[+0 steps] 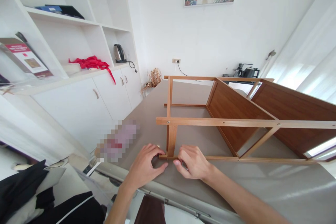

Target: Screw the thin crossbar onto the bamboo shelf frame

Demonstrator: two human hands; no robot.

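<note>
A wooden shelf frame (194, 121) lies on its side on the grey table (210, 182). My left hand (144, 164) is at the near left corner, its index finger and thumb curved around the end of the lower rail. A small screw-like piece seems to show by that thumb, too small to be sure. Just right of the corner joint, my right hand (193, 162) is closed, thumb against curled fingers, close to the same rail. Something dark shows between its fingers, but its kind is hidden.
Brown shelf panels (233, 99) stand inside the frame, which stretches right. A blurred-out object (119, 141) lies at the table's left edge. White cabinets (73, 101) hold a kettle (119, 53) and red ribbon (91, 63). Dark cloth (23, 189) lies lower left.
</note>
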